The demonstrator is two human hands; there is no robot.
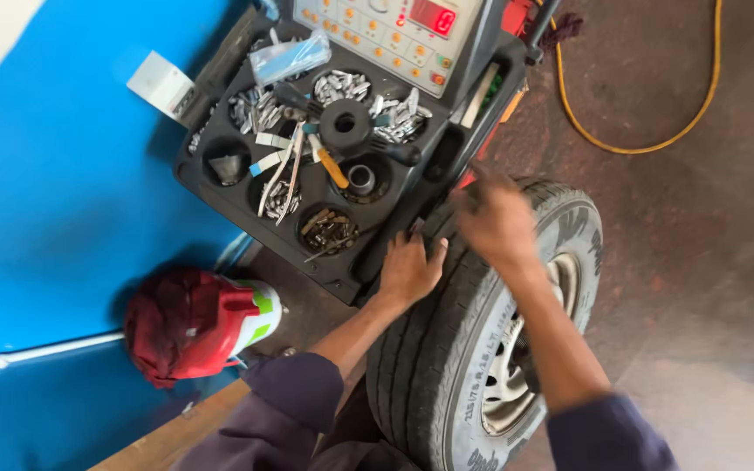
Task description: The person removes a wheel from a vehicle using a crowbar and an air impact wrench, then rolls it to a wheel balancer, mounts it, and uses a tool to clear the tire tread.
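Nearest the camera are the two dark sleeves, and just beyond them the tyre (447, 349), standing upright on its metal wheel (508, 366) and mounted against the machine at its 12 o'clock. The left hand (409, 269) lies flat on the tread at the tyre's 11 o'clock, fingers spread and pressed to the rubber, so its grip is wide and holds nothing. The right hand (492, 218) sits over the top of the tread at 12 o'clock, fingers curled loosely; it is blurred, and I cannot tell whether anything small is pinched in it.

The black tray (246, 196) on top of the machine lies at 10 o'clock from the hands. Its round cups hold piles of small silver weights (342, 85), a black cone (345, 125), pliers (285, 179) and an orange-handled tool (333, 168). A grey control panel (377, 30) with a lit red display stands at the tray's 1 o'clock.

Judging by this, the wheel is already on the machine and both hands are steadying or turning it; no weight is visibly in hand, so fitting weights seems yet to be done.

A red cap (189, 323) rests at 9 o'clock, a yellow hose (647, 144) at 2 o'clock.
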